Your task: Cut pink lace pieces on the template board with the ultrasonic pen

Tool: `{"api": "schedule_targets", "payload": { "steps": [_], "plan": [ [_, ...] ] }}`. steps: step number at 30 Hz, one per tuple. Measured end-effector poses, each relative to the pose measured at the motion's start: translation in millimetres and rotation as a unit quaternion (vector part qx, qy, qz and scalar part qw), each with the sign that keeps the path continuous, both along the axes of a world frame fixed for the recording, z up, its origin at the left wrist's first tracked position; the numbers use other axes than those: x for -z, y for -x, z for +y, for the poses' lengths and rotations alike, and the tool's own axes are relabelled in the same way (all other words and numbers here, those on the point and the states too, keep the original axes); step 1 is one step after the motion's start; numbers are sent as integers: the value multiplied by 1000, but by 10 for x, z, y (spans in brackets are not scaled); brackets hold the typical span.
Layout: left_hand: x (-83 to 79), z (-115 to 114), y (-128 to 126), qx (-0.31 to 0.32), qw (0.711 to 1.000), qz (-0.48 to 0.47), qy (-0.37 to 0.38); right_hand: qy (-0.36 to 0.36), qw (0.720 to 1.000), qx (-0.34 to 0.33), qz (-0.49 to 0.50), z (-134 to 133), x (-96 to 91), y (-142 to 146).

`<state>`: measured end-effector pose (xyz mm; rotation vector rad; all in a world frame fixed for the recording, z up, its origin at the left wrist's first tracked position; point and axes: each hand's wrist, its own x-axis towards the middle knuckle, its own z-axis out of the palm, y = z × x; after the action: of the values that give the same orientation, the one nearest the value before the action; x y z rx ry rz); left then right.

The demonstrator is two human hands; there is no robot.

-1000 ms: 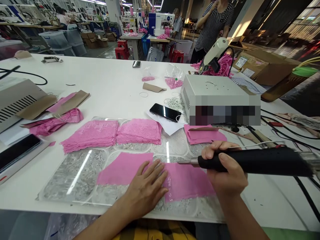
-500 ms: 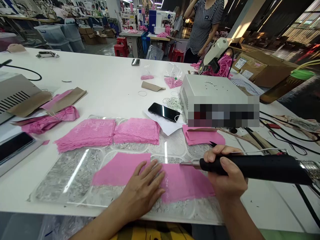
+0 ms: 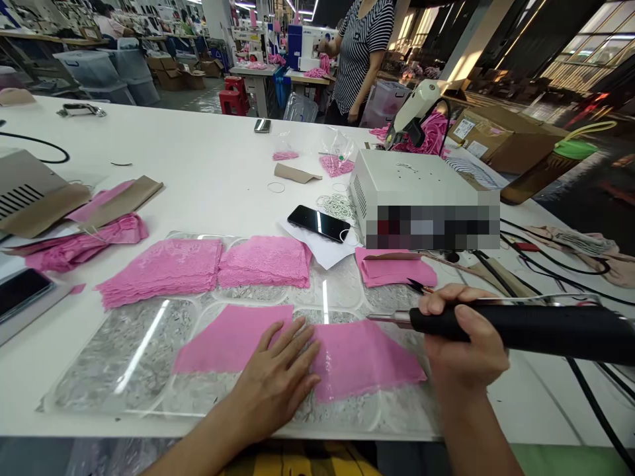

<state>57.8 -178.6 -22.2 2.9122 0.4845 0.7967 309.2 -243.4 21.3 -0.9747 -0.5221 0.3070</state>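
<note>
My left hand (image 3: 280, 370) lies flat with fingers spread on the inner edges of two pink fabric pieces. The left piece (image 3: 223, 340) and the right piece (image 3: 364, 360) lie side by side on a clear, plastic-like sheet (image 3: 133, 357). My right hand (image 3: 464, 337) is wrapped round a black-handled corded tool (image 3: 536, 330). Its slim metal tip points left, just over the top edge of the right piece; whether it touches is unclear. Behind the pieces stand two stacks of pink lace, a left stack (image 3: 161, 268) and a right stack (image 3: 265, 261).
A grey metal box (image 3: 417, 168) stands behind my right hand, with black cables (image 3: 555, 261) beside it. A phone (image 3: 320, 223) rests on white paper. Black pointed tips (image 3: 417, 286) lie near a smaller pink stack (image 3: 394, 271). A person in a striped top (image 3: 364, 46) stands beyond the table.
My right hand has moved the tool to the right along the right piece's top edge. My left hand stays on the fabric. The person in stripes has shifted left; the view has turned slightly.
</note>
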Motion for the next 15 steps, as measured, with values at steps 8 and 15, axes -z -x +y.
{"api": "schedule_targets", "payload": {
  "steps": [8, 15],
  "plan": [
    [27, 9, -3, 2, 1000, -8, 1, 2, 1000, 30, 5, -50, 10, -67],
    [8, 9, -13, 3, 1000, -10, -2, 12, 1000, 17, -11, -25, 25, -14]
  ]
}}
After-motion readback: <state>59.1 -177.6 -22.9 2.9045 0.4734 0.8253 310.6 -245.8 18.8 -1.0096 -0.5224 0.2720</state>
